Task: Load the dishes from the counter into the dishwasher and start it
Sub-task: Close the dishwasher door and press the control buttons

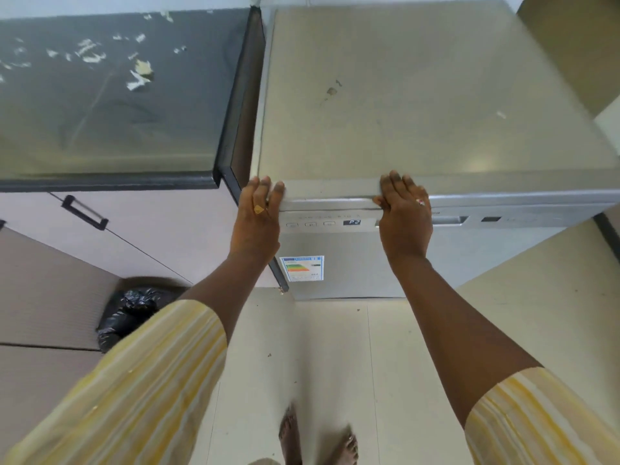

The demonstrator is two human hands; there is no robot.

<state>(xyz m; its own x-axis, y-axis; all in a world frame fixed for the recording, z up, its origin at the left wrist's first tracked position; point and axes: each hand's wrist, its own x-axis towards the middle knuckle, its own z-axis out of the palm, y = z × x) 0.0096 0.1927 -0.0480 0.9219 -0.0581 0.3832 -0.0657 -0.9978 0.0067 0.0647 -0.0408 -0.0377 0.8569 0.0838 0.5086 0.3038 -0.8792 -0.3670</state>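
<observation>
— What's on the left?
— A dark counter [110,129] strewn with white scraps [141,73], a black bin bag [129,313] on the floor [335,347] below.
— And the hands?
— Left hand [260,213] and right hand [406,213] lie flat-fingered, gripping nothing, on the shut dishwasher [419,95] door's top edge, beside the counter

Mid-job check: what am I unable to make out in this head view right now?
All in the head view:
1. Inside of the dishwasher: racks and dishes are hidden by the door, which looks closed.
2. Markings on the buttons beside the display: too small and blurred.
3. Left part of the handle recess: covered by the right hand.
4. Rest of the counter: cut off by the left edge.
5. Print on the label: too small.
</observation>
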